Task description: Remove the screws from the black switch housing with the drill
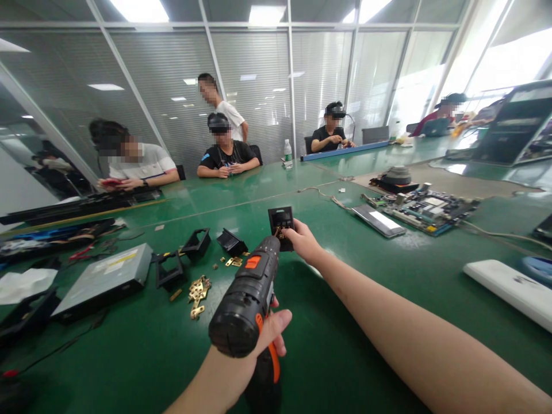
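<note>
Head view: we sit at a big, shiny green table (328, 345) with thin seam lines across it. Past it is a tall glass wall (254, 75) with blinds and pale metal bars, and bright lights (267, 14) shine up high. Four people are across the table and one more is far off on the right; most of them wear dark things on their heads.

The square black plastic piece (281, 215) is up in front of us, near the middle, and it has small gold bits inside. Our right hand (305, 242) pinches its right side. Our left hand (273, 330) is closed around the handle of the black and orange power drill (248, 287). The drill's thin tip points into the piece, but we cannot tell if it touches the gold bits.

Left of the drill, flat gold metal pieces (199, 295) lie in a little pile. Just behind them are three hollow black plastic frames (196, 244). Beside the frames is a flat grey metal box (107, 276); it is closed, so we cannot see inside. A clear plastic bottle with a white cap (287, 152) stands at the far side, and we cannot tell how full it is. On the right are a green circuit board (431, 210) and a long white plastic case (509, 290).
</note>
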A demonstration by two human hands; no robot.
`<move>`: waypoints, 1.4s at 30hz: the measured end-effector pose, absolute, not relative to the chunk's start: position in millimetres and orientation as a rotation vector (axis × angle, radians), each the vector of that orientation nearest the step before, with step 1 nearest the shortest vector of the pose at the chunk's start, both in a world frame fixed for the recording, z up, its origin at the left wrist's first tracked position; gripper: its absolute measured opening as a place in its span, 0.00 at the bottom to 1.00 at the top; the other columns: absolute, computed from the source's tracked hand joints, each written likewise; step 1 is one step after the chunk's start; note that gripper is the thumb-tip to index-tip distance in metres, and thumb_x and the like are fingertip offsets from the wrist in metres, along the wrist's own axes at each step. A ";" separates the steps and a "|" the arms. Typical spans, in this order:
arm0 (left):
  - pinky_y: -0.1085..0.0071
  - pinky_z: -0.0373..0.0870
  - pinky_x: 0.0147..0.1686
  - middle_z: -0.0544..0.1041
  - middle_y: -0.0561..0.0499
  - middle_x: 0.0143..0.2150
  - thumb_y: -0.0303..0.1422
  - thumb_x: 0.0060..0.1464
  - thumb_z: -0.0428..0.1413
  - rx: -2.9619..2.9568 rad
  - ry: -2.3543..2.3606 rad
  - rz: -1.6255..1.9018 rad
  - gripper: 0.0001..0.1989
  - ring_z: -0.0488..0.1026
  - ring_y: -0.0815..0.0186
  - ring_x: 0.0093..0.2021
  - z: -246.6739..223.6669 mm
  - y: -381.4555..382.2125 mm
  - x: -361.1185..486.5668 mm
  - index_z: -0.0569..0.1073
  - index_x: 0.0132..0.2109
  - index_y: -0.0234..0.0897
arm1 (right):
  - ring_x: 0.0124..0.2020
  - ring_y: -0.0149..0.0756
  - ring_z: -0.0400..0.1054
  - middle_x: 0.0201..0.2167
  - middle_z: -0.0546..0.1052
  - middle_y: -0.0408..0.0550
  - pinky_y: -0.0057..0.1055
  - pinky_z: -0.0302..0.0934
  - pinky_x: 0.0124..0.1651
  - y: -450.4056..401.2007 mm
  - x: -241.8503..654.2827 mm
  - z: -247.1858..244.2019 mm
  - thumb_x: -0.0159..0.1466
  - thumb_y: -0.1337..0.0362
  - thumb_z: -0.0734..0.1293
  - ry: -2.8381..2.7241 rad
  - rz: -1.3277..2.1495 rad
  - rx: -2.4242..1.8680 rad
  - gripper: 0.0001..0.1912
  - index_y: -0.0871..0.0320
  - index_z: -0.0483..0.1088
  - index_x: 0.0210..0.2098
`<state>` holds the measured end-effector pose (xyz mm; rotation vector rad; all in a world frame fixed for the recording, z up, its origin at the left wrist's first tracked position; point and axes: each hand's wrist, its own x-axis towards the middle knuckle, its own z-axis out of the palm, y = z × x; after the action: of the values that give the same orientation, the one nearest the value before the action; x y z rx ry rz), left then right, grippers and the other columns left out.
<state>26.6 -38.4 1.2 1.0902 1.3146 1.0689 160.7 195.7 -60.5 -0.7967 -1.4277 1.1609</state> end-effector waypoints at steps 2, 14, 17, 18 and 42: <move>0.67 0.75 0.29 0.77 0.56 0.20 0.44 0.54 0.68 1.069 1.312 1.076 0.16 0.72 0.65 0.21 4.9 -39.7 27.8 0.75 0.42 0.40 | 0.37 0.39 0.69 0.34 0.77 0.44 0.35 0.63 0.43 195.6 160.7 -61.2 0.56 0.53 0.67 -1.431 1.178 -0.798 0.18 0.59 0.72 0.41; 0.69 0.72 0.29 0.77 0.55 0.19 0.46 0.52 0.69 1.022 1.317 1.106 0.19 0.72 0.66 0.22 3.5 -40.0 27.2 0.76 0.41 0.39 | 0.42 0.41 0.72 0.39 0.80 0.47 0.38 0.65 0.49 193.8 164.4 -58.3 0.53 0.59 0.74 -1.453 1.304 -0.628 0.19 0.59 0.73 0.42; 0.69 0.72 0.29 0.78 0.54 0.19 0.47 0.51 0.70 1.015 1.375 1.082 0.20 0.73 0.66 0.21 3.7 -39.5 26.2 0.76 0.42 0.37 | 0.42 0.42 0.74 0.41 0.80 0.47 0.41 0.66 0.51 195.2 165.1 -61.3 0.49 0.62 0.76 -1.483 1.352 -0.607 0.22 0.59 0.73 0.43; 0.69 0.71 0.28 0.78 0.54 0.18 0.47 0.50 0.70 1.010 1.386 1.078 0.21 0.73 0.65 0.21 4.5 -39.1 25.9 0.75 0.42 0.37 | 0.42 0.43 0.74 0.41 0.81 0.47 0.41 0.66 0.51 195.7 165.2 -62.5 0.48 0.63 0.77 -1.486 1.374 -0.604 0.24 0.59 0.73 0.43; 0.67 0.72 0.31 0.78 0.53 0.20 0.50 0.48 0.71 0.963 1.413 1.018 0.24 0.73 0.65 0.23 12.8 -35.3 21.6 0.77 0.41 0.35 | 0.43 0.43 0.76 0.41 0.81 0.46 0.41 0.69 0.52 205.2 165.1 -73.6 0.41 0.69 0.79 -1.442 1.523 -0.540 0.33 0.57 0.69 0.46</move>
<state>21.6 -35.3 12.8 0.9627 1.4125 1.0177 165.1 205.2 -73.6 -0.5398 -1.4416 1.5234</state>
